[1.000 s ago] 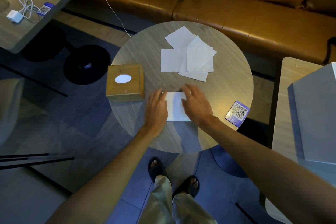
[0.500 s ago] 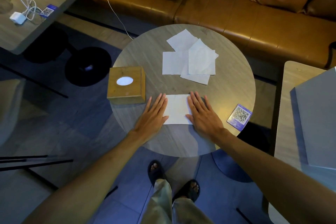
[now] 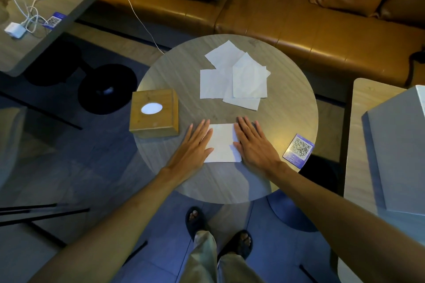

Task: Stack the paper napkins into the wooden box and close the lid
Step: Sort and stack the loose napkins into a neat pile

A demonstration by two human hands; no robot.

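Note:
A folded white napkin [image 3: 222, 142] lies flat near the front of the round table [image 3: 289, 108]. My left hand [image 3: 195, 145] rests flat on its left edge and my right hand [image 3: 254, 143] on its right edge, fingers stretched out. Neither hand grips anything. Several loose white napkins [image 3: 234, 80] overlap in a heap at the table's far side. The wooden box [image 3: 154, 114] stands at the table's left edge with its lid down; a white oval opening shows in the top.
A blue QR-code card [image 3: 298, 150] lies at the table's right edge. A brown leather sofa [image 3: 299, 18] with cushions runs behind. Side tables stand at the left [image 3: 57, 0], with a charger and cables, and at the right [image 3: 361, 122], with a grey box. My feet are below the table.
Both hands have flattened from curled fingers over the napkin to open palms, and slid apart to its left and right edges. The napkin stays in place.

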